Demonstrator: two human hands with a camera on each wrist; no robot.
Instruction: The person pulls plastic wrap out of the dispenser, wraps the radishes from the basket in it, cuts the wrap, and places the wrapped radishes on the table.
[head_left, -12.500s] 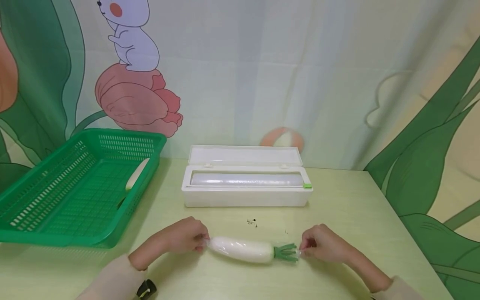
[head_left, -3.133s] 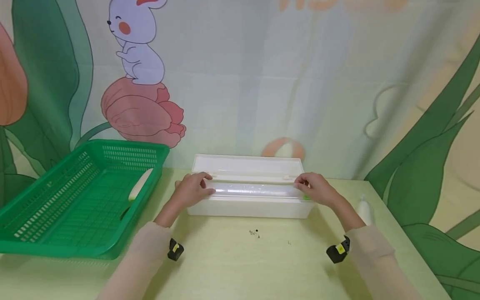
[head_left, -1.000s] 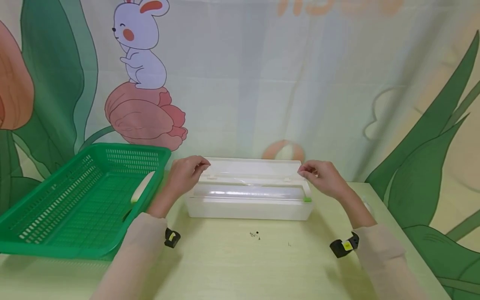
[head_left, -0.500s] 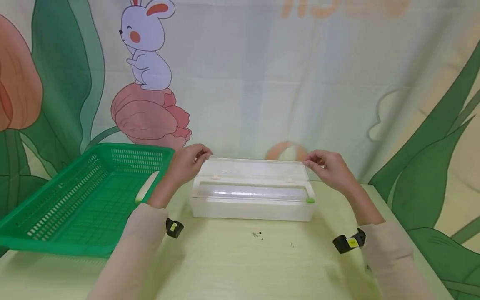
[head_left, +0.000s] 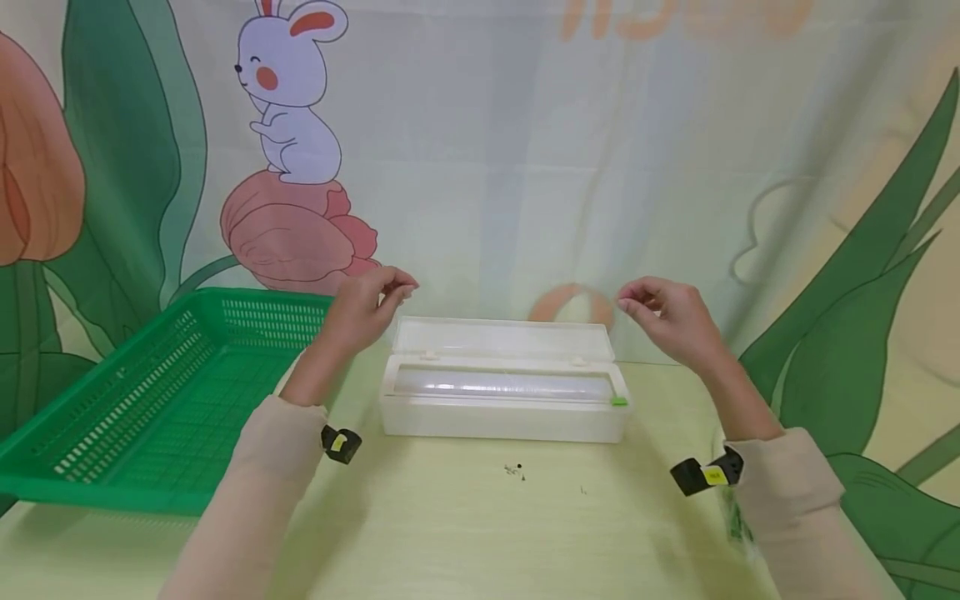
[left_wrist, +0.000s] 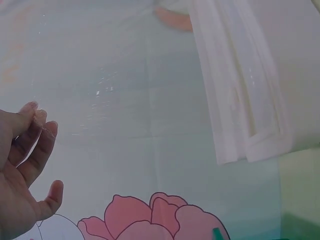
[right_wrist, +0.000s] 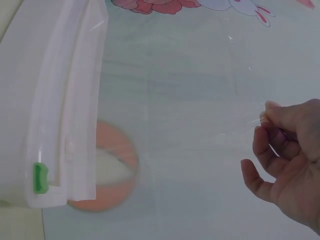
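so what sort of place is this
Likely an indoor spot set up for wrapping: a white film dispenser and green basket sit on a pale table before a rabbit-printed cloth.

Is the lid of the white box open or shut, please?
Open: the lid is raised at the back of the white box, and the film roll inside shows.

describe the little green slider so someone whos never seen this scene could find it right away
A long white cling film dispenser stands open-lidded on the pale table before the printed backdrop. At the front right corner of its top, in the head view, sits the green slider, the one green part on a white body.
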